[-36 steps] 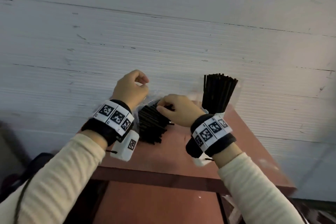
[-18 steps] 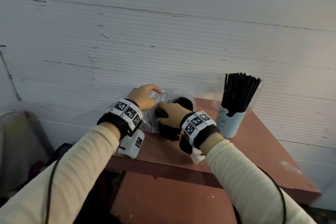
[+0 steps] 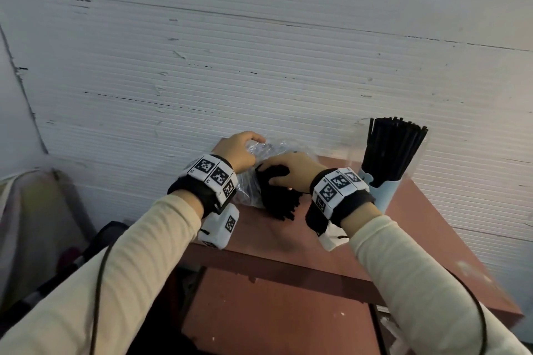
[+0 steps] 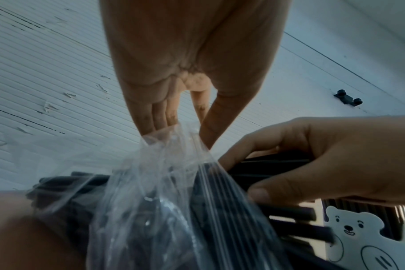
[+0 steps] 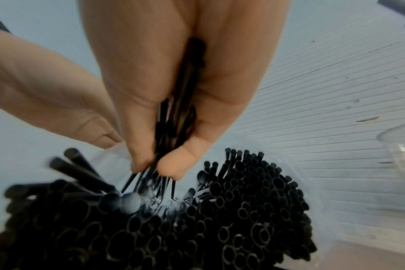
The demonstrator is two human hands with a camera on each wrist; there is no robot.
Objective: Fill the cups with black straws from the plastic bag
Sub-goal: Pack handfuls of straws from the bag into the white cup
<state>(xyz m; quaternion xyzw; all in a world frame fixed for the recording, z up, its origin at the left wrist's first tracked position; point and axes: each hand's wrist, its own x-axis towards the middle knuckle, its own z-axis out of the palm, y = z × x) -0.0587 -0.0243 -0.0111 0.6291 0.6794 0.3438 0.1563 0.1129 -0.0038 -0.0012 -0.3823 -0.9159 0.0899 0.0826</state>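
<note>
A person at a reddish-brown table (image 3: pixel 409 242), set vs. a ribbed white wall (image 3: pixel 259 52), draws black straws from a clear plastic bag (image 3: pixel 261 153); the left hand (image 3: pixel 235 151) pinches the crumpled top of the bag between thumb & fingertips, w/ the film bunched under the fingers (image 4: pixel 158 118) in the left wrist view, apparently to hold the mouth up and steady so the contents can come out; the right hand (image 3: pixel 288 171) is curled round a small clutch of straws (image 5: pixel 173 113), thumb & fingers pressed together on it in the right wrist view, w/ the rest of the bundle (image 3: pixel 278 199) lying in the bag below, open ends toward the person.

The bag lies on the table's far-left part, just beside the wall; to the right stands a cup w/ a pale blue bear-print sleeve (image 3: pixel 380 190), already packed w/ upright straws (image 3: pixel 392 147), well apart from the bag; a second, clear cup (image 5: pixel 402 146) shows at the right wrist view's edge, seemingly empty, prob. the next one to fill.

Judgement: the pull is under way; the held clutch looks loose & fanned at its tips, so a few could slip or snag on the film as it clears the bag.
</note>
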